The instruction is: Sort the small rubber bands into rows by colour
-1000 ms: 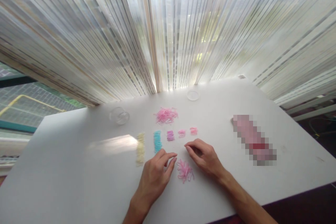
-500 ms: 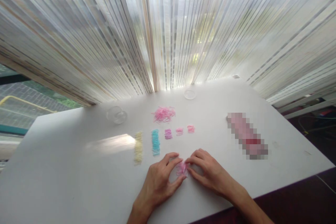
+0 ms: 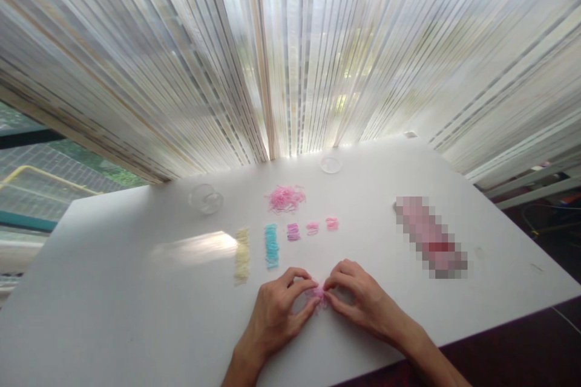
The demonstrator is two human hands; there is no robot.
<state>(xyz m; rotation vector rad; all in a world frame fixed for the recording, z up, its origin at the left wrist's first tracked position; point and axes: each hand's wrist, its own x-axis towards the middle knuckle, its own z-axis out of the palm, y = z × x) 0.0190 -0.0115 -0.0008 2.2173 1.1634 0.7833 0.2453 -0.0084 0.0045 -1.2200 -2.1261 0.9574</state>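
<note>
While a clear dish (image 3: 206,199) stood far left on the bench (image 3: 136,314), yellow bands (image 3: 242,257) and blue bands (image 3: 271,247) lay in rows. Next, the left hand (image 3: 284,308), thumb and index fingertip apart, bordered the near pink pile (image 3: 319,293), centred between both hands; the right hand (image 3: 361,293) adjoined it, whether pinching could not be told.

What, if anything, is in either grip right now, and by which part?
Cannot tell: the left hand and right hand are both at the pink pile between them, but any pinched piece is too small to make out.
</note>
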